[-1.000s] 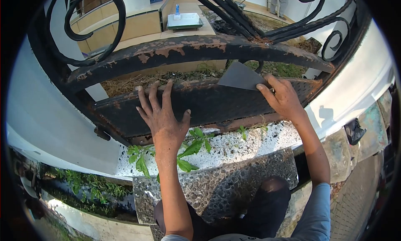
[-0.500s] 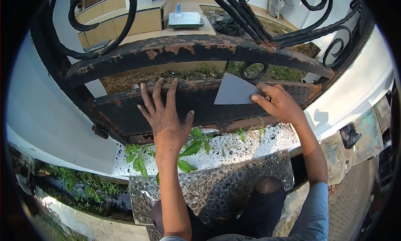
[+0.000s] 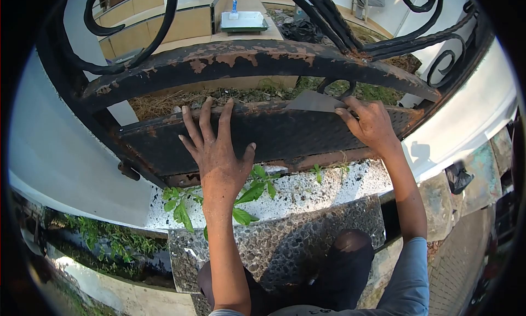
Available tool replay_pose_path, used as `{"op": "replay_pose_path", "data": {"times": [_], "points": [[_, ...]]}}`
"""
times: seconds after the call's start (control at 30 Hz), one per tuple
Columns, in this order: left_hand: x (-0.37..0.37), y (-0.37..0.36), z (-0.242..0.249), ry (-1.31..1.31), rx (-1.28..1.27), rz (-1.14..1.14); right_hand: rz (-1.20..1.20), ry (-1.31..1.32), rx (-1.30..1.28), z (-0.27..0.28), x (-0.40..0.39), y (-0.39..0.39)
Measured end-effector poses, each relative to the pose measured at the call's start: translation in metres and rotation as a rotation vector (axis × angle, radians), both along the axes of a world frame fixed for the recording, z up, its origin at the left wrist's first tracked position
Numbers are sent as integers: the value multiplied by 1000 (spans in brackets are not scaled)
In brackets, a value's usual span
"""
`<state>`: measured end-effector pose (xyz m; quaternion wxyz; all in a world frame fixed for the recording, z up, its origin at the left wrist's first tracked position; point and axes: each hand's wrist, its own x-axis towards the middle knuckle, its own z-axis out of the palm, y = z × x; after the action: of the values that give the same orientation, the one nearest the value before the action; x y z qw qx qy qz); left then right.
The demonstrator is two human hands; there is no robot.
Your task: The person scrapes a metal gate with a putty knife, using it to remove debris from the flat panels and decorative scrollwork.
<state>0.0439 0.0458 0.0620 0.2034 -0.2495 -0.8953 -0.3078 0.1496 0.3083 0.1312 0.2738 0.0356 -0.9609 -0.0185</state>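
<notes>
My right hand (image 3: 368, 125) pinches a flat grey scraper (image 3: 313, 101) between thumb and fingers. The blade is tilted and lies along the upper edge of the gate's black metal panel (image 3: 274, 132), just below a small black ring (image 3: 350, 87). With fingers spread, my left hand (image 3: 219, 151) rests flat on the same panel, its fingertips over the top edge. Above both hands runs a curved black gate bar (image 3: 263, 56) with peeling paint and brown rusty patches.
Black scrolls (image 3: 170, 20) rise at the upper left. Beyond the gate sits a paint tray (image 3: 244, 21) with a blue-handled brush (image 3: 234, 9). Green weeds (image 3: 249, 198) grow at the panel's foot, above a pebbled slab (image 3: 219, 250). A ditch (image 3: 109, 250) lies lower left.
The scraper has tipped from showing its broad face to a thinner, slanted view, now up at the panel's top edge. My right hand has moved slightly up. My left hand stays put.
</notes>
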Motion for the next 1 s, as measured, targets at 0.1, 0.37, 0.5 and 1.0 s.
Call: {"op": "replay_pose_path", "data": {"times": [0.1, 0.37, 0.5, 1.0], "points": [[0, 0, 1, -1, -4, -2, 69, 67, 111, 5, -6, 4], [-1, -4, 0, -7, -24, -36, -56, -232, -10, 6, 9, -10], [-1, -4, 4, -23, -29, -48, -93, -232, -233, 0, 19, 2], [2, 10, -6, 83, 8, 52, -70, 202, -505, -70, 60, -26]]}}
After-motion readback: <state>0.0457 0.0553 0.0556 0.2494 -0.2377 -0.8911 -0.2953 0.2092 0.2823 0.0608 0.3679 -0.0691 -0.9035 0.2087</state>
